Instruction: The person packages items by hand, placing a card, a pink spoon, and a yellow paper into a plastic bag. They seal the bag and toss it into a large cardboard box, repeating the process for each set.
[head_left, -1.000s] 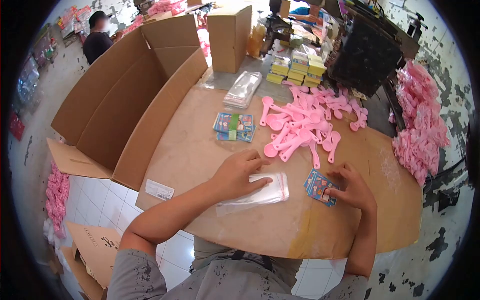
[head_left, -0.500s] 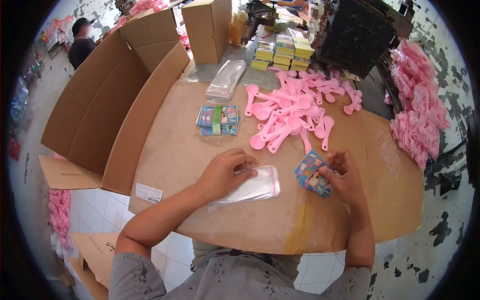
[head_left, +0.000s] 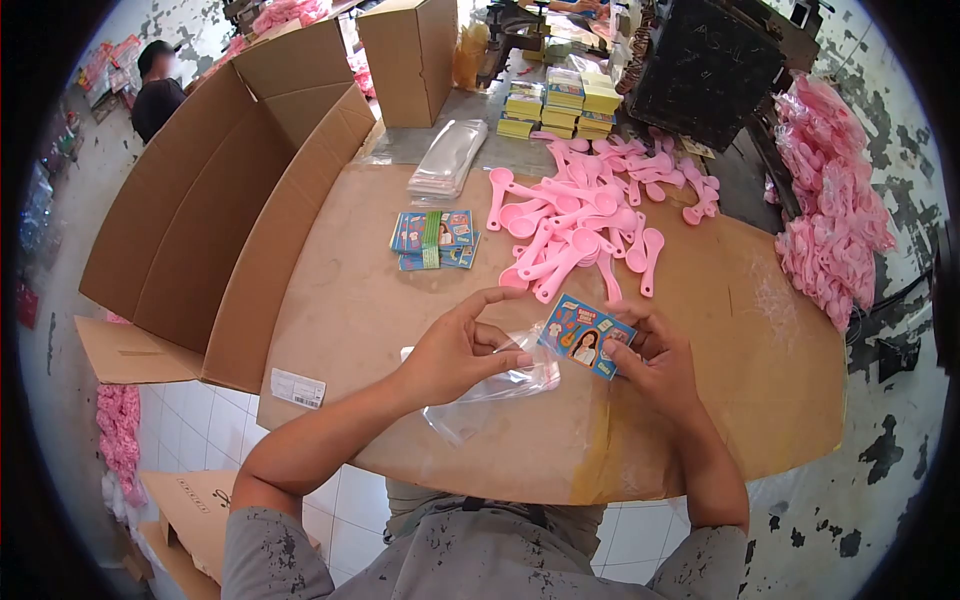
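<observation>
My right hand (head_left: 655, 362) grips blue printed cards (head_left: 585, 337) between thumb and fingers, the printed face turned up. The cards' left corner comes right up to the fingers of my left hand (head_left: 463, 350). That hand has its index finger stretched out and its thumb and other fingers on a thin clear plastic bag (head_left: 462, 418), which is lifted askew over more clear bags on the cardboard table top. Beyond my hands lies a heap of pink plastic measuring spoons (head_left: 575, 250). A banded bundle of similar cards (head_left: 415, 232) rests behind my left hand.
A large open cardboard box (head_left: 205, 215) stands on the left. Farther back are a stack of clear bags (head_left: 447, 160), piles of cards (head_left: 565, 92), an upright carton (head_left: 408, 65) and a black metal box (head_left: 705, 65). Bagged pink items (head_left: 835, 200) hang at right. A person (head_left: 155, 95) is far left.
My right hand has brought the cards leftward and turned them flatter, close to my left hand. The left fingers have spread, and the top clear bag has shifted and lifted.
</observation>
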